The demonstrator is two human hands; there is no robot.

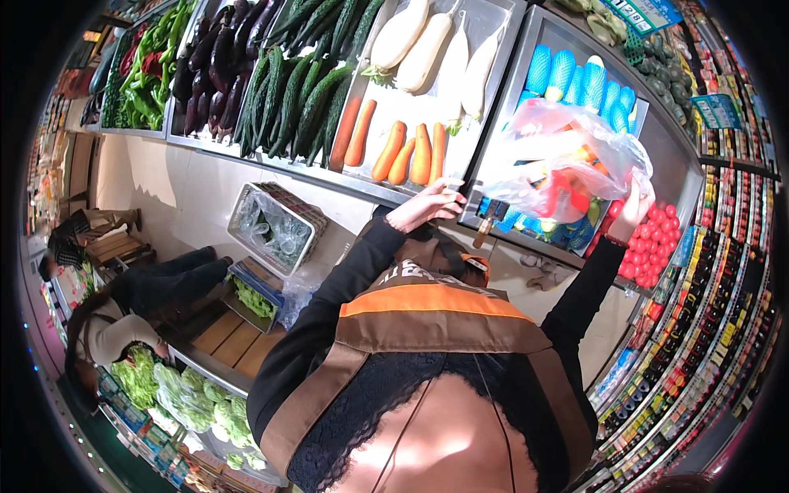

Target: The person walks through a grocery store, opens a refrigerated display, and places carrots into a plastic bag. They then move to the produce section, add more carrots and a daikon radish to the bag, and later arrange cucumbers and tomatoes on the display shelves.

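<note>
My right hand [638,204] grips the edge of a clear plastic bag [538,135] with red print. Orange pieces, perhaps carrots, show through the bag. It lies over a bin of produce wrapped in blue foam nets [593,80]. My left hand [429,205] is empty, its fingers apart, at the front metal edge of the vegetable stand. Just beyond that hand, several loose carrots [422,156] lie on a white-lined tray [462,135], with white radishes [427,51] behind them.
Cucumbers [289,99], eggplants [215,74] and green peppers [156,70] fill trays on the left. Red tomatoes [655,238] sit at the right. A plastic-lined basket [238,218] stands on the floor. Bottle shelves [699,304] line the right; a person [123,324] bends near lettuce [185,394].
</note>
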